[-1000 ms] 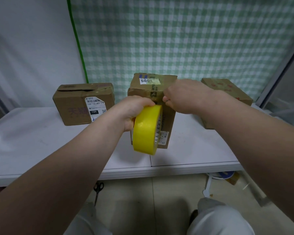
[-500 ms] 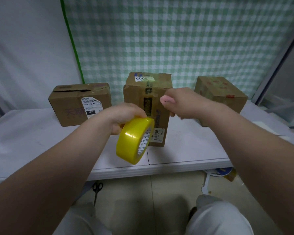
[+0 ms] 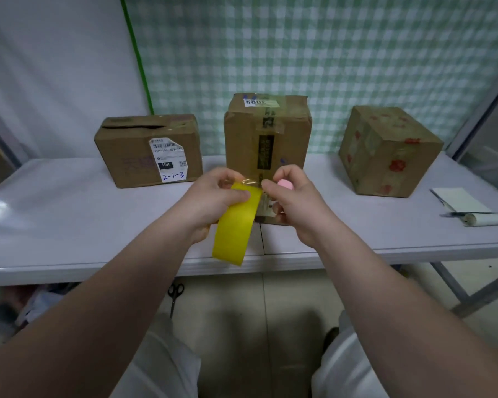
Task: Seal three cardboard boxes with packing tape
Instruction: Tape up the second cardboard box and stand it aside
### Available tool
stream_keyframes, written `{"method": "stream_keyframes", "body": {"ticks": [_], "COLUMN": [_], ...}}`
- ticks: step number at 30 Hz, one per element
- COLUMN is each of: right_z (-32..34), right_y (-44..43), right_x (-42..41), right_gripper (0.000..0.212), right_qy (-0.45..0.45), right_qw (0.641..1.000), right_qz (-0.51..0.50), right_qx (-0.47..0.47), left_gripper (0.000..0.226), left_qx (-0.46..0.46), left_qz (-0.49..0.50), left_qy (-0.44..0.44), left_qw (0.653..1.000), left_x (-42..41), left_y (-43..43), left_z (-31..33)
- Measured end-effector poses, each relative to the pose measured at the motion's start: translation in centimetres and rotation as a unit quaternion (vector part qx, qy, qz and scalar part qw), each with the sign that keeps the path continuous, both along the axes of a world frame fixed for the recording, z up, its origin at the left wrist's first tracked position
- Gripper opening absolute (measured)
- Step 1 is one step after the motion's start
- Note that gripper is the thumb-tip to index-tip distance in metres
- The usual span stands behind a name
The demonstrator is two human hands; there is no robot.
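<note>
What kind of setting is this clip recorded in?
Probably a makeshift recording corner, not a real packing room: a white folding table, a green checked cloth backdrop, three used cardboard boxes, and scissors on the floor.

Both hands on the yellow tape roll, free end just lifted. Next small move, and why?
Probably draw the pinched end up toward the top of the tall middle cardboard box. The left hand grips the yellow tape roll, the right hand pinches a short clear tape end, too little peeled to span a seam.

Dim, even light; glare on the table [image 3: 0, 208] (far left); edges bowed and soft.
</note>
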State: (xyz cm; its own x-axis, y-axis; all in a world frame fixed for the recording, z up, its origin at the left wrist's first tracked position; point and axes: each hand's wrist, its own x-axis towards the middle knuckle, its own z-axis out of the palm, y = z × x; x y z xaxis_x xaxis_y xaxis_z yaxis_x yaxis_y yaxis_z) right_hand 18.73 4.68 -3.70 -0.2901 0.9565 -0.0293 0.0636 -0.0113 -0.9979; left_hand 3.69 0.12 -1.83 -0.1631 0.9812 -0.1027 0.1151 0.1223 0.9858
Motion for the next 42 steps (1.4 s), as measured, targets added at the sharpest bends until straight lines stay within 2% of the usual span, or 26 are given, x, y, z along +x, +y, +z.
{"method": "stream_keyframes", "body": {"ticks": [6,11,15,17,20,21,24,30,37,42], "right_z": [-1.3,-2.6,-2.7,-2.7,-2.7,-2.8,-2.7,-2.8,-2.8,-3.1], "right_y": [-1.0,-1.6,-1.8,-1.8,-1.9,-1.9,-1.9,-1.8,-1.9,-2.0], "right_x": [-3.0,-4.4,-4.7,-4.9,-5.0,-5.1,-5.2,-5.1,-4.9,-5.0], "right_gripper": [0.007,0.012,0.015,0.015,0.017,0.017,0.017,0.012,0.013,0.010], "right_qy": [0.006,0.003,0.017,0.022,0.023,0.022,0.013,0.010,0.025,-0.009], "right_qw": [0.999,0.999,0.998,0.998,0.999,0.999,0.999,0.999,0.999,0.999], "right_qz": [0.021,-0.006,-0.002,-0.002,0.002,0.003,0.008,0.020,0.030,0.038], "right_qx": [-0.043,-0.049,-0.058,-0.054,-0.042,-0.041,-0.039,-0.033,-0.025,-0.012], "left_gripper": [0.027,0.011,0.013,0.023,0.054,0.053,0.029,0.025,0.023,0.021], "left_qx": [0.066,0.081,0.126,0.153,0.154,0.162,0.200,0.215,0.182,0.179], "left_qz": [0.073,0.103,0.136,0.138,0.121,0.118,0.119,0.090,0.064,0.046], "left_qy": [0.019,0.026,0.129,0.173,0.134,0.144,0.194,0.243,0.245,0.286], "left_qw": [0.995,0.991,0.974,0.963,0.972,0.969,0.953,0.942,0.950,0.940], "left_x": [-1.1,-1.9,-2.1,-2.4,-2.9,-3.0,-3.1,-3.7,-4.0,-4.3], "left_y": [-0.9,-1.4,-1.7,-1.7,-1.8,-1.8,-2.1,-2.0,-1.8,-1.4], "left_z": [-3.3,-5.4,-5.6,-5.7,-5.5,-5.5,-5.6,-6.0,-5.5,-4.9]}}
